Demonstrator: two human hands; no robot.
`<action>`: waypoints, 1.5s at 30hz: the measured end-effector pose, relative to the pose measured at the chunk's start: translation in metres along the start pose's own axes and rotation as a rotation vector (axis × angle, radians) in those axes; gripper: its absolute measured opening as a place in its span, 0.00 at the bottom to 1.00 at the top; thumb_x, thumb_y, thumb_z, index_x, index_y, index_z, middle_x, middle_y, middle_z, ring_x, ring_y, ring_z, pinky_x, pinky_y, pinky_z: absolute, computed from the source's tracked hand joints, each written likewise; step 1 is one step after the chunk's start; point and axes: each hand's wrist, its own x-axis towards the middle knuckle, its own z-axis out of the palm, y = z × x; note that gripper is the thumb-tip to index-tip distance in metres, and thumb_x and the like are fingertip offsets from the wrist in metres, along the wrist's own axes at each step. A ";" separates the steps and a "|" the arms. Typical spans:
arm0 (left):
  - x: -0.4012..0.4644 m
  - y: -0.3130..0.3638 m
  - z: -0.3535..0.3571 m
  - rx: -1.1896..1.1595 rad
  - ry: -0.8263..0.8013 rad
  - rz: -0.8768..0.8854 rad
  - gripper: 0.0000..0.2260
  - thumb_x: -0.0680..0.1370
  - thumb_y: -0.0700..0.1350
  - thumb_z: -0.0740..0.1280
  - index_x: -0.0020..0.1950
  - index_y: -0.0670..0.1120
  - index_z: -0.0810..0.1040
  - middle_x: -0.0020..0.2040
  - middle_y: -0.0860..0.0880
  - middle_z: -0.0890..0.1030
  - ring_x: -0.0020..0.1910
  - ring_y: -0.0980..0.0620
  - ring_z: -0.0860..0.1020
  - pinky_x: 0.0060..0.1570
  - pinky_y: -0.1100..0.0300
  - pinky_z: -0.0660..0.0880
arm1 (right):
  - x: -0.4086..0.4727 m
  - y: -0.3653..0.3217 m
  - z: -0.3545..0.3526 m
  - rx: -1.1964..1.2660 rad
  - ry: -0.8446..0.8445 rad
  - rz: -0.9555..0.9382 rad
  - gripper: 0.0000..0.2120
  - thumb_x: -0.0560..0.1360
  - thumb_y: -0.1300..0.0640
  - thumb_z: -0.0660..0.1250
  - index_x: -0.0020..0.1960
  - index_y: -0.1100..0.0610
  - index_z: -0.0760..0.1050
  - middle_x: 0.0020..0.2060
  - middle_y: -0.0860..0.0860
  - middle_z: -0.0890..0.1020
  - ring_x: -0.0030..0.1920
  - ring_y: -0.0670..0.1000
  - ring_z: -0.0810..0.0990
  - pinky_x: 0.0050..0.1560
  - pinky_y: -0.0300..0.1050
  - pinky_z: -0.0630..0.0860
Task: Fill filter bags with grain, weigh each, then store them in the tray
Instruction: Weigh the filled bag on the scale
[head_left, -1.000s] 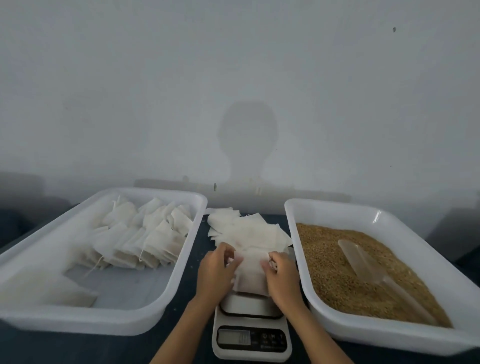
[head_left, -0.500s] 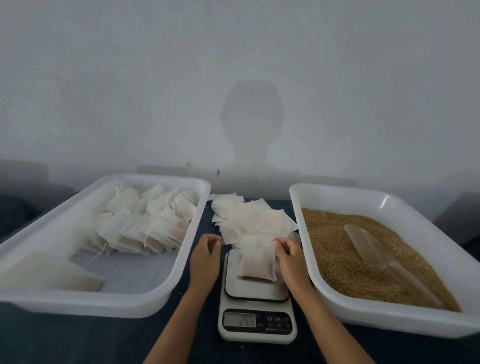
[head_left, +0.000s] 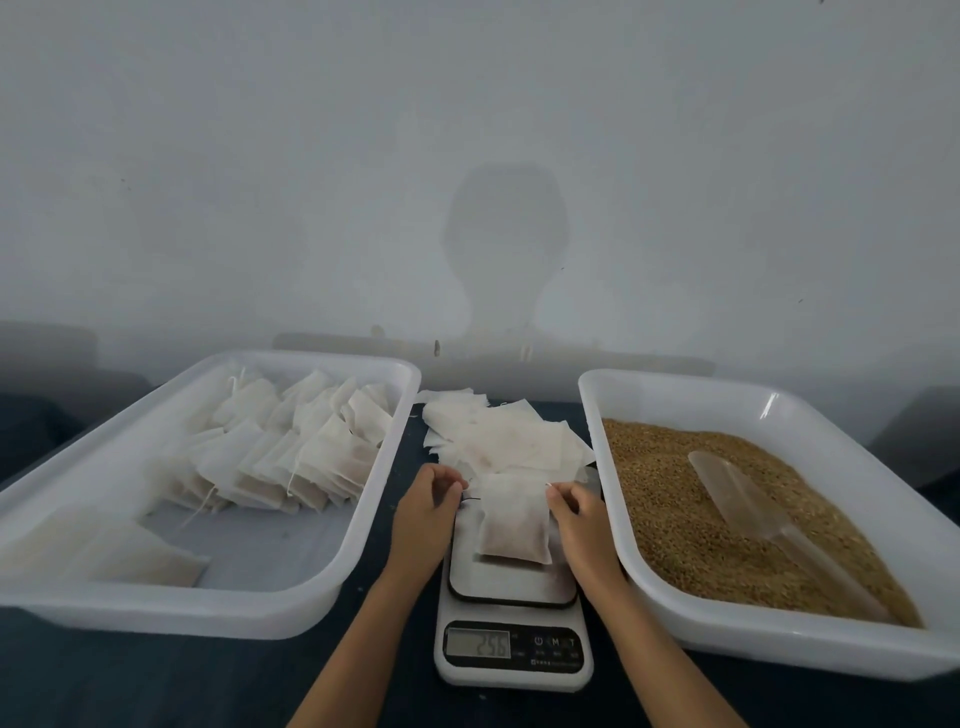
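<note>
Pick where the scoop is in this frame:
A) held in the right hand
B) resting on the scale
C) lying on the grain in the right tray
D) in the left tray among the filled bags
C: the clear scoop lies on the grain in the right tray, with neither hand on it; only a filled bag sits on the scale.

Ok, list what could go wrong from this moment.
1. Both hands, left and right, pinch the drawstring of the filled bag on the scale; pulling could skew the reading.
2. Empty bags lie just behind the scale and might slide onto it.
</note>
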 end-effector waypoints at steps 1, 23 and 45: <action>0.001 0.001 0.001 -0.013 -0.027 -0.013 0.03 0.78 0.38 0.63 0.50 0.45 0.74 0.46 0.51 0.80 0.45 0.57 0.79 0.46 0.68 0.72 | 0.000 -0.001 0.000 -0.004 -0.009 0.001 0.06 0.77 0.58 0.63 0.43 0.58 0.76 0.37 0.51 0.79 0.41 0.48 0.77 0.44 0.40 0.71; -0.043 0.047 0.000 0.389 -0.268 0.226 0.05 0.71 0.49 0.72 0.43 0.54 0.77 0.39 0.57 0.79 0.42 0.56 0.76 0.45 0.66 0.68 | -0.055 -0.020 -0.023 -0.035 -0.102 -0.118 0.06 0.77 0.65 0.62 0.45 0.69 0.72 0.42 0.66 0.75 0.45 0.63 0.74 0.48 0.55 0.71; -0.015 0.071 -0.210 0.769 0.063 -0.067 0.11 0.77 0.48 0.65 0.36 0.48 0.67 0.34 0.52 0.71 0.35 0.50 0.70 0.31 0.61 0.62 | -0.047 -0.179 0.158 -0.222 -0.516 -0.265 0.19 0.77 0.57 0.62 0.30 0.53 0.60 0.28 0.48 0.69 0.33 0.49 0.69 0.36 0.43 0.64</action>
